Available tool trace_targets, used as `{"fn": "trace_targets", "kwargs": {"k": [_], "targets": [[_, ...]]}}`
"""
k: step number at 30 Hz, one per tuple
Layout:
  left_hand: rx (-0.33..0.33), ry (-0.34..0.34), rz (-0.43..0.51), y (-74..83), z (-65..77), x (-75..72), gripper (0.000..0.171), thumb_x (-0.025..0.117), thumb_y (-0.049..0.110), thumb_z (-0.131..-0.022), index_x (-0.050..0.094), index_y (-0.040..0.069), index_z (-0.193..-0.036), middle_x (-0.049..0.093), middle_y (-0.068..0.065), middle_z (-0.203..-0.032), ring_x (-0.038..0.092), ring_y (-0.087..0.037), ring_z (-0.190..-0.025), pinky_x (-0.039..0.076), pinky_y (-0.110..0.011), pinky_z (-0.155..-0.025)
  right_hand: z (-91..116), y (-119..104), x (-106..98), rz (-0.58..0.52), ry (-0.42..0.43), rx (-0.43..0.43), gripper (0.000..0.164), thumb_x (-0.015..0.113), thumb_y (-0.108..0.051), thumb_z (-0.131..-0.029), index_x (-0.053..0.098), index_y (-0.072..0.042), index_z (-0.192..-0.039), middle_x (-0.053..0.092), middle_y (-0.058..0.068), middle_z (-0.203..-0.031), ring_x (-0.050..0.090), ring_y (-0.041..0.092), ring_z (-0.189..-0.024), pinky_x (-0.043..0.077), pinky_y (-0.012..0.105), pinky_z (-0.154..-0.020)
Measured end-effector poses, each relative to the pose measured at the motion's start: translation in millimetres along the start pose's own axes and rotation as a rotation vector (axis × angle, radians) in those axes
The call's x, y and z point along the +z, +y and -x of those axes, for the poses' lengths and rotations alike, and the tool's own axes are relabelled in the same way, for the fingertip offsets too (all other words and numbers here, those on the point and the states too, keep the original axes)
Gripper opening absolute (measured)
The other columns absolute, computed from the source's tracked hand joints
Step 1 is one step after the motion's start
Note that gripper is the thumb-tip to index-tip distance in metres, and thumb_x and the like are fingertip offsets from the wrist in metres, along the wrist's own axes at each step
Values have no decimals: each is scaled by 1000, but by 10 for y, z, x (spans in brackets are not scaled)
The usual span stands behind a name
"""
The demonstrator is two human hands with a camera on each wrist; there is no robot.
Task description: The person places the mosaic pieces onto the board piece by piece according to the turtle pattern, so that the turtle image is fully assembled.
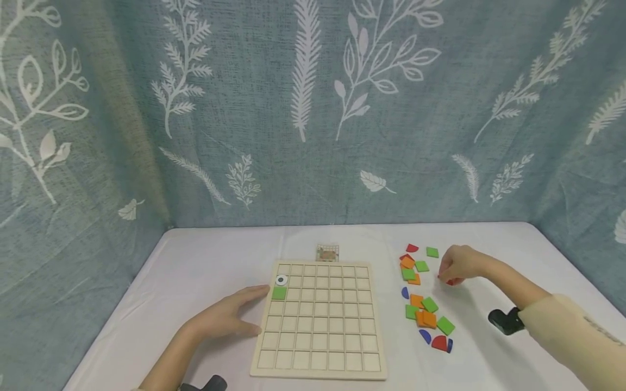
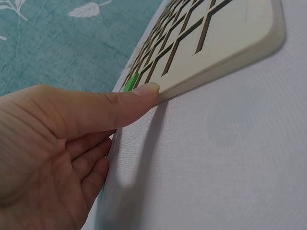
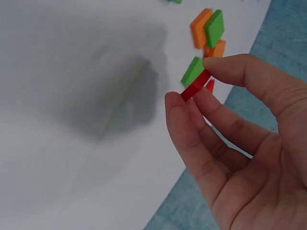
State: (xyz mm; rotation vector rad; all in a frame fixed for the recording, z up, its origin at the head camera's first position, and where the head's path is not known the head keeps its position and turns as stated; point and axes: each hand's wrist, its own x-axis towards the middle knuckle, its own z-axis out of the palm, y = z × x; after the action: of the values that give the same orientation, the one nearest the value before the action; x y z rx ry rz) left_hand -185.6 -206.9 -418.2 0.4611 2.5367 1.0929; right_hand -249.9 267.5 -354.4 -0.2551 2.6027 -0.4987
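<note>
Fingertips [image 3: 174, 100] of the right hand [image 1: 459, 264] pinch a red tile [image 3: 196, 86] by its edges, a narrow grip probably sparing its faces. The left hand [image 1: 221, 316], spread, holding nothing, touches the grid board [image 1: 320, 309] at nine o'clock, likely steadying it; loose tiles [image 1: 446, 326] lie at its three o'clock.

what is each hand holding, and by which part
The right hand pinches a red piece by opposite ends. The left hand holds nothing; it rests against the board.
</note>
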Motion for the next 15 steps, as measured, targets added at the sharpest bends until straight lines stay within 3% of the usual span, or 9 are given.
{"fn": "trace_targets", "kwargs": {"k": [10, 15], "targets": [[-9, 2, -6, -3, -5, 16, 85, 78, 27, -65, 41, 5, -138, 35, -17, -145, 24, -41, -135, 19, -60, -108, -151, -365, 64, -23, 6, -46, 9, 67, -13, -82, 65, -4, -81, 62, 1, -74, 56, 13, -65, 56, 28, -69], [-5, 0, -7, 5, -2, 13, 85, 78, 28, -65, 41, 5, -138, 35, -17, -145, 24, -41, -135, 20, -60, -108, -296, -633, 120, -8, 39, -91, 9, 67, -13, -82, 64, -5, -79, 62, 1, -71, 56, 12, -64, 54, 25, -63]]}}
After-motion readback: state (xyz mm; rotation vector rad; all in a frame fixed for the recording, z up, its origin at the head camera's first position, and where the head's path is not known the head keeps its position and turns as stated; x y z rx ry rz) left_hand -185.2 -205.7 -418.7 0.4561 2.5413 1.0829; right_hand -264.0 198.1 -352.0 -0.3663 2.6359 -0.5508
